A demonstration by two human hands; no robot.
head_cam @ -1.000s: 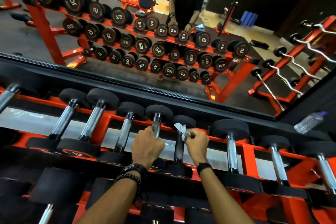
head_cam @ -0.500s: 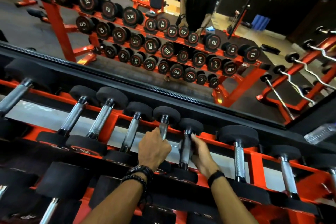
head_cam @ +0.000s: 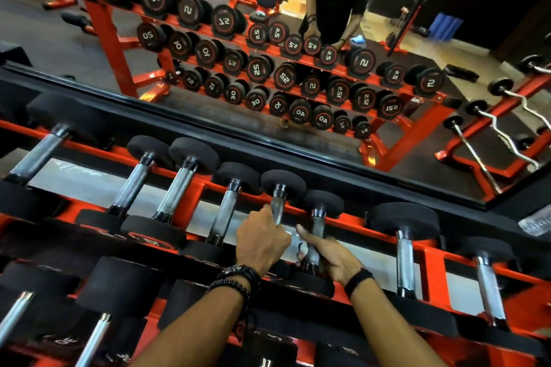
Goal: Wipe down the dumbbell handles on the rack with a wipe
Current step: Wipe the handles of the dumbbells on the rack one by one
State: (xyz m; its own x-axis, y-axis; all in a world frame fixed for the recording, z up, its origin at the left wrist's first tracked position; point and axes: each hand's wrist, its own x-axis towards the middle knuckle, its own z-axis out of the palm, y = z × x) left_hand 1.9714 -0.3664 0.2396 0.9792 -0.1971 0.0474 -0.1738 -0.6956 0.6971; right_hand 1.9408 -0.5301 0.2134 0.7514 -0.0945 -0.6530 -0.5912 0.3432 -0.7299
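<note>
While the head view looks down over the orange dumbbell rack (head_cam: 432,265), the right hand (head_cam: 331,256) is wrapped round a dumbbell handle (head_cam: 316,226) with a white wipe (head_cam: 301,247) pinched against the steel, only a scrap of it showing beside the curled fingers. That handle's long axis runs from the rack's near edge, by the person, up toward the far rail under the mirror (head_cam: 298,68), so I judge the coming stroke must slide along that line, with the bare length lying beyond the grip toward the far head. Just to the left, the left hand (head_cam: 262,241) clamps the neighbouring handle (head_cam: 278,208), its grip closed on bare metal. Unwiped-looking handles stand further right along the rack, nearer the right hand.
</note>
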